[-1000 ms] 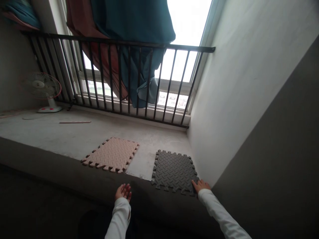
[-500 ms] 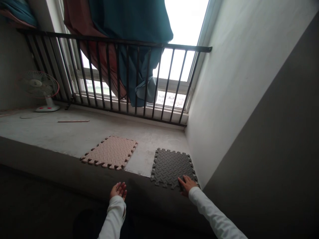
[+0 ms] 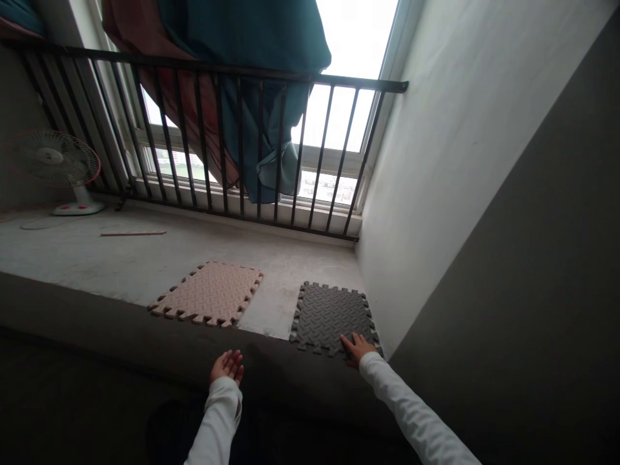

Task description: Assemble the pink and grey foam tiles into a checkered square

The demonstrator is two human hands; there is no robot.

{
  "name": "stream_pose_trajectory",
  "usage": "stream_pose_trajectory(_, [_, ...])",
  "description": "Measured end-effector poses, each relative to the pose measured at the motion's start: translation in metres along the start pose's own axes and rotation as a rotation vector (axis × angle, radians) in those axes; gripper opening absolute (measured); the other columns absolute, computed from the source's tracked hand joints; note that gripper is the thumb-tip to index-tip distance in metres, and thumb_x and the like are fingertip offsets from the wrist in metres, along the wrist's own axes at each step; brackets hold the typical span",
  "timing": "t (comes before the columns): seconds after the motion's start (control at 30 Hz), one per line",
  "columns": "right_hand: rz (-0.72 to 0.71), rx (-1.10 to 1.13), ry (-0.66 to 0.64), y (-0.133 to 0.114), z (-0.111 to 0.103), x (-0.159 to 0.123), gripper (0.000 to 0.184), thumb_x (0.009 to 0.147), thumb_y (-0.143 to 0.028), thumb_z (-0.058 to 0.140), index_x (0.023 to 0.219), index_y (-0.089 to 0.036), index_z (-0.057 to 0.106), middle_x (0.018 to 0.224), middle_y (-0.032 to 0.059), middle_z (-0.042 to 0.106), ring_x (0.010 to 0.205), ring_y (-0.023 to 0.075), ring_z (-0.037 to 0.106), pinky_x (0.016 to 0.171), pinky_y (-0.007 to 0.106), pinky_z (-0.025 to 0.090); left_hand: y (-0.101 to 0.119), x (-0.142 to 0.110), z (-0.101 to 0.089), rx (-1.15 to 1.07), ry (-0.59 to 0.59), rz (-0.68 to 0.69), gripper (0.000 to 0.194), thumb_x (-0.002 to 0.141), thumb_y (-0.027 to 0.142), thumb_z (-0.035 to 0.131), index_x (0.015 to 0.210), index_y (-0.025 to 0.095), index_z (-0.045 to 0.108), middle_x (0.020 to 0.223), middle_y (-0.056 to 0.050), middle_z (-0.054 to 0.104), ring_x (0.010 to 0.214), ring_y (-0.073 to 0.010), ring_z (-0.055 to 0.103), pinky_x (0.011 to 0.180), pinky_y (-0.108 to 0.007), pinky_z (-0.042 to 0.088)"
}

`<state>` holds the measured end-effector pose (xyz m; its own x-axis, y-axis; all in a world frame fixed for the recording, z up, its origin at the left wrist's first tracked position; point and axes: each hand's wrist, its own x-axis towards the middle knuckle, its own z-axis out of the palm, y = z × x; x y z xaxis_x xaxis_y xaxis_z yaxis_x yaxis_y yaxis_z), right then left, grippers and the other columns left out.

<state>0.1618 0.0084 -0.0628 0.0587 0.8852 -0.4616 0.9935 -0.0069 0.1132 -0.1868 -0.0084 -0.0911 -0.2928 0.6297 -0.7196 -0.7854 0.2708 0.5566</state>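
A dark grey foam mat tile (image 3: 329, 313) with jagged interlocking edges lies flat on the window ledge, close to the right wall. My right hand (image 3: 357, 349) rests on its near right edge, fingers spread over the top; the thumb's grip under the edge cannot be made out. A pinkish-beige foam mat tile (image 3: 210, 292) of the same kind lies to the left, with a strip of bare ledge between the two. In front of the ledge, below the beige tile, my left hand (image 3: 227, 368) hangs palm up with its fingers stretched out, touching nothing.
Behind the tiles runs a black metal railing (image 3: 208, 62) before a window, with a teal and pink curtain (image 3: 242, 39) hanging through it. A white fan (image 3: 77, 201) and a thin reddish stick (image 3: 133, 234) sit at the left on the concrete ledge (image 3: 62, 258).
The camera view has shifted slightly, so the scene sits a little further left and higher. Both hands and both tiles keep nearly the same places relative to the ledge.
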Motion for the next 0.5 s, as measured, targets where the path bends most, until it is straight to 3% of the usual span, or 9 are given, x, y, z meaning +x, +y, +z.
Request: stream_pose_trajectory(0.5, [0.025, 0.029, -0.031, 0.0051, -0.009, 0.0031, 0.078, 0.064, -0.035, 0.06, 0.129, -0.039, 0.016, 0.14, 0.0072, 0.014, 0.125, 0.0308, 0.015, 0.093, 0.046, 0.029, 0.0034, -0.0017, -0.0019, -0.011, -0.002, -0.026, 0.005, 0.071, 0.022, 0.045, 0.074, 0.021, 0.049, 0.07, 0.001, 0.056, 0.055, -0.0088, 0.053, 0.052, -0.023, 0.039])
